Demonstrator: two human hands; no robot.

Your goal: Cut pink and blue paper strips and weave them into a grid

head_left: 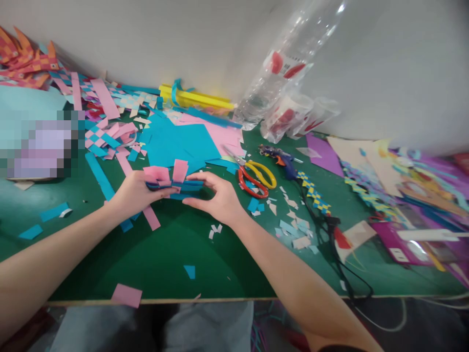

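My left hand pinches one end of a small weave of blue and pink paper strips, held just above the green table. My right hand grips the other end, fingers curled round the blue strips. Pink strip ends stick up from the weave. One loose pink strip lies on the table under my left hand. Scissors with yellow and red handles lie just right of my right hand.
Blue and pink paper sheets and many offcuts cover the far table. A glue gun with a black cord, clear plastic bottles by the wall, woven paper pieces far left, and craft clutter at right. A pink scrap lies at the near edge.
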